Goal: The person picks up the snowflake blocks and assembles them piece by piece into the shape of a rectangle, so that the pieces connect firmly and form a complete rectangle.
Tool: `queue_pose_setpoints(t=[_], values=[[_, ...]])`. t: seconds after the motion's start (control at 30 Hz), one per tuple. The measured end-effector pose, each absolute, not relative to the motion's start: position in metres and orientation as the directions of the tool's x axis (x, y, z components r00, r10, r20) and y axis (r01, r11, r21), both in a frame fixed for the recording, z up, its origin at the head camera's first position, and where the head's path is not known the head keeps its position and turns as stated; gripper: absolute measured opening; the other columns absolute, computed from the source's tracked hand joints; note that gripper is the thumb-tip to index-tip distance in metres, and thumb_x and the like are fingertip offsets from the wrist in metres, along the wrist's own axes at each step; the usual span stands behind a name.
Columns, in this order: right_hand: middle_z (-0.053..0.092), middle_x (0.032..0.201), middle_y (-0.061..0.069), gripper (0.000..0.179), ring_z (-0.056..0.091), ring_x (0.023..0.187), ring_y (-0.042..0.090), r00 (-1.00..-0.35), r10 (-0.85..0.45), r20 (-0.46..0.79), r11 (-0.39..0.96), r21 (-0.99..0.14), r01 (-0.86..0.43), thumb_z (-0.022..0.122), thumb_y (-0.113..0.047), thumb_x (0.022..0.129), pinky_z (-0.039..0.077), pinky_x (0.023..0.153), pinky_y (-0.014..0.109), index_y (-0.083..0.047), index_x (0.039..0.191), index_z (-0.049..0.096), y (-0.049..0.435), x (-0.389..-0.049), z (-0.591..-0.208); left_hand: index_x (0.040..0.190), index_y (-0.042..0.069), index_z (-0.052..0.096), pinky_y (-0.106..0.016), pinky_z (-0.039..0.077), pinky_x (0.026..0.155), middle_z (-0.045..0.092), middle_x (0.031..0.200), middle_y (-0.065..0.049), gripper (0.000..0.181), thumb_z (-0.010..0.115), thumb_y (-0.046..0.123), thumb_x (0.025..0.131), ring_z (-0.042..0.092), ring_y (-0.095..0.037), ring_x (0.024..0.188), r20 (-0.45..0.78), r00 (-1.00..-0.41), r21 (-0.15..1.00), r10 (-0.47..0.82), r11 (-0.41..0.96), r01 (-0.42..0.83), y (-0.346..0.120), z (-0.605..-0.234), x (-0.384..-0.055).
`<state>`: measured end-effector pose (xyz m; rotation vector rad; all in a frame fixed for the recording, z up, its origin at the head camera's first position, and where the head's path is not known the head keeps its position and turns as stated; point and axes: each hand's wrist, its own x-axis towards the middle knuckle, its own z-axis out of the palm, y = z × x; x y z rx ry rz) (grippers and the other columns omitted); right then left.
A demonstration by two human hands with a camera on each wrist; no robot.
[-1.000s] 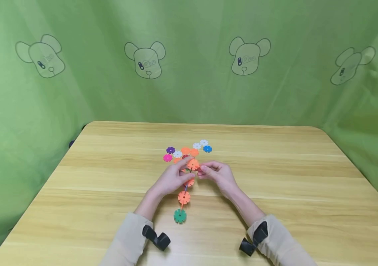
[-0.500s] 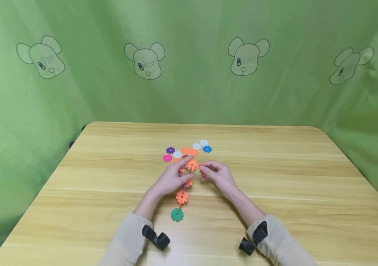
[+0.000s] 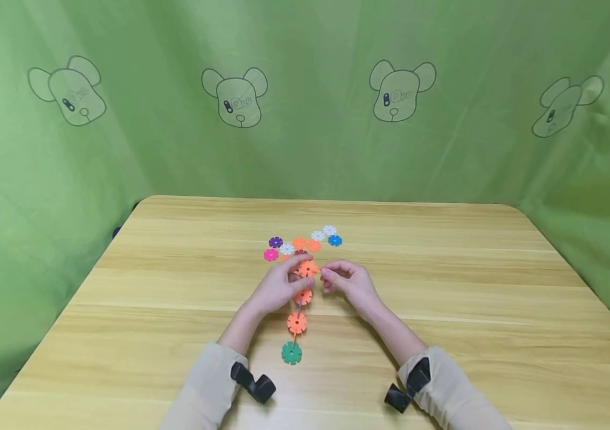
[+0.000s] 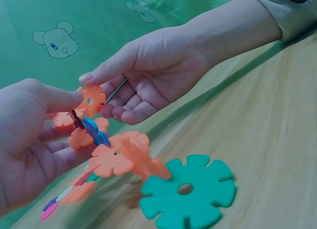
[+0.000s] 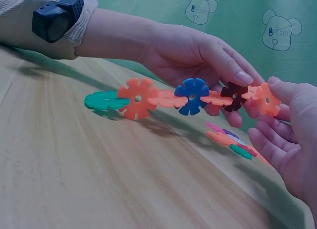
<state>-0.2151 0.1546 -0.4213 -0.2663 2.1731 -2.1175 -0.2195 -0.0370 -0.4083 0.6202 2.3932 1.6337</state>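
Head view, clock hub set where the two hands nearly meet.

Item: one chain of slotted, flower-shaped discs (image 3: 301, 327), running from the hub down to six o'clock. We count eight linked pieces in the right wrist view: green end disc (image 5: 101, 100), orange, orange, blue disc (image 5: 183, 101), orange, maroon disc (image 5: 232, 101), orange, and orange end disc (image 5: 273, 106). Neighbouring discs sit crosswise.

Item: left hand (image 3: 278, 288), at nine o'clock. We see its thumb and fingers gripping the chain by the maroon disc.

Item: right hand (image 3: 357, 288), at three o'clock. We find its thumb and fingers pinching the orange end disc.

Item: loose discs on the wood-grain table (image 3: 461, 286). We list a pink disc (image 3: 267, 255) and a purple disc (image 3: 271, 243) at ten o'clock, orange discs (image 3: 310, 246) between eleven and twelve, and a blue disc (image 3: 338, 242) at one, near two white discs (image 3: 326, 229). Others lie partly behind the left hand.

Item: pale sleeves (image 3: 205, 382), a black wrist device (image 3: 262, 389) on each, at about seven and half past four.

Item: green backdrop (image 3: 305, 161) at twelve, printed with four cartoon animal heads (image 3: 238, 101).
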Motion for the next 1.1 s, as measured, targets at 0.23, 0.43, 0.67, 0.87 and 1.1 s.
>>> queue_pose_setpoints(t=[0.23, 0.43, 0.67, 0.87, 1.1], values=[[0.06, 0.096, 0.028, 0.034, 0.063, 0.076, 0.023, -0.976, -0.216, 0.02, 0.074, -0.997, -0.037, 0.061, -0.015, 0.09, 0.054, 0.073, 0.035, 0.013, 0.109, 0.056, 0.157, -0.218, -0.421, 0.136, 0.005, 0.044, -0.027, 0.049, 0.06, 0.057, 0.115, -0.01, 0.054, 0.064, 0.014, 0.087, 0.059, -0.016, 0.073, 0.073, -0.906, 0.919, 0.417, 0.325, 0.223, -0.037, -0.409, -0.221], [0.061, 0.1, 0.024, 0.042, 0.063, 0.084, 0.026, -0.983, -0.182, 0.009, 0.061, -0.998, -0.021, 0.06, -0.019, 0.091, 0.053, 0.076, 0.034, 0.014, 0.116, 0.051, 0.169, -0.227, -0.42, 0.134, 0.006, 0.047, -0.027, 0.05, 0.069, 0.053, 0.125, -0.012, 0.052, 0.065, 0.015, 0.087, 0.06, -0.016, 0.081, 0.092, -0.909, 0.916, 0.406, 0.324, 0.238, -0.038, -0.408, -0.222], [0.059, 0.109, 0.029, 0.041, 0.064, 0.087, 0.02, -0.994, -0.109, 0.007, 0.079, -0.997, -0.016, 0.058, -0.01, 0.091, 0.053, 0.077, 0.031, 0.015, 0.121, 0.048, 0.191, -0.249, -0.425, 0.134, 0.008, 0.046, -0.029, 0.051, 0.069, 0.057, 0.117, -0.012, 0.053, 0.066, 0.014, 0.086, 0.062, -0.017, 0.081, 0.054, -0.918, 0.948, 0.393, 0.267, 0.17, -0.04, -0.406, -0.219], [0.059, 0.112, 0.025, 0.039, 0.06, 0.097, 0.027, -0.999, -0.038, 0.032, 0.297, -0.954, -0.042, 0.059, -0.013, 0.091, 0.051, 0.081, 0.031, 0.01, 0.122, 0.052, 0.204, -0.27, -0.426, 0.134, 0.004, 0.045, -0.034, 0.051, 0.065, 0.062, 0.092, -0.009, 0.051, 0.064, 0.01, 0.087, 0.061, -0.017, 0.073, 0.05, -0.914, 0.948, 0.403, 0.268, 0.17, -0.041, -0.395, -0.212], [0.059, 0.113, 0.023, 0.041, 0.054, 0.107, 0.033, -0.997, -0.048, 0.055, 0.506, -0.86, -0.072, 0.061, -0.014, 0.09, 0.042, 0.094, 0.041, 0.007, 0.124, 0.052, 0.202, -0.293, -0.421, 0.136, 0.002, 0.041, -0.034, 0.05, 0.068, 0.063, 0.095, -0.01, 0.054, 0.063, 0.01, 0.087, 0.062, -0.021, 0.079, 0.038, -0.912, 0.949, 0.407, 0.272, 0.161, -0.041, -0.398, -0.215]])
